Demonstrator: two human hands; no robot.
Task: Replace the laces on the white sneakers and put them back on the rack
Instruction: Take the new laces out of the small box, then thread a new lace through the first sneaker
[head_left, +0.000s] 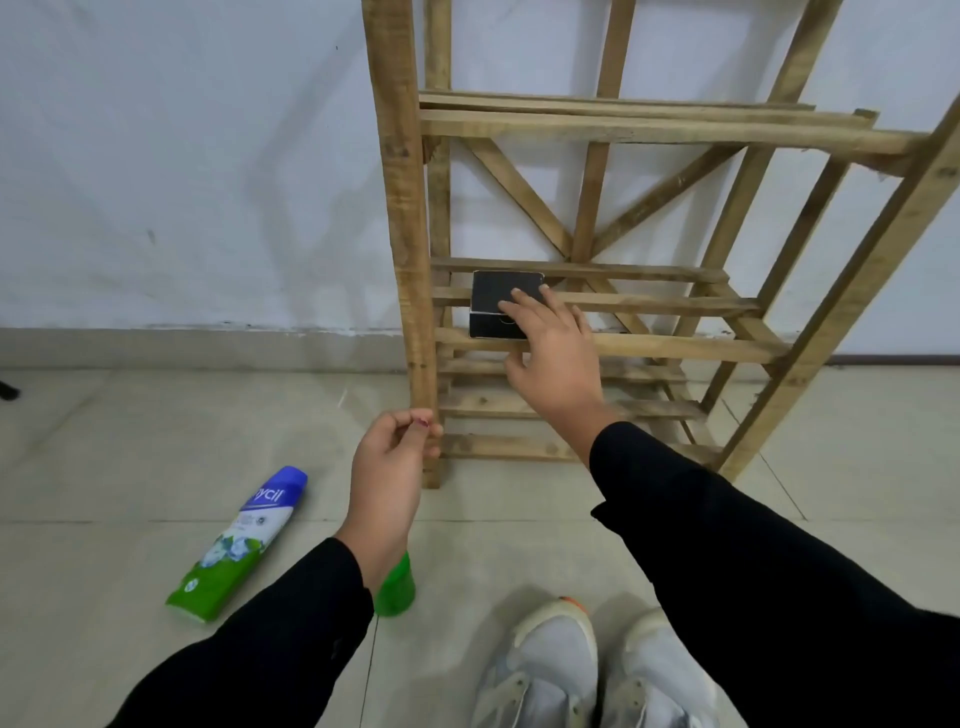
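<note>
Two white sneakers (597, 670) stand side by side on the floor at the bottom edge, partly hidden by my right sleeve. Behind them rises the wooden rack (410, 249), with a small black box (493, 296) on a middle slatted shelf. My right hand (556, 358) reaches to that box, straight fingers lying on its top right part and thumb below the shelf slat. My left hand (389, 467) hovers by the rack's front left post with fingers loosely curled toward the thumb; nothing shows between them. No laces are visible.
A blue, white and green spray can (244, 540) lies on the tiled floor at the left. A green cap-like object (397, 587) stands beside it, half hidden by my left wrist. A white wall backs the rack.
</note>
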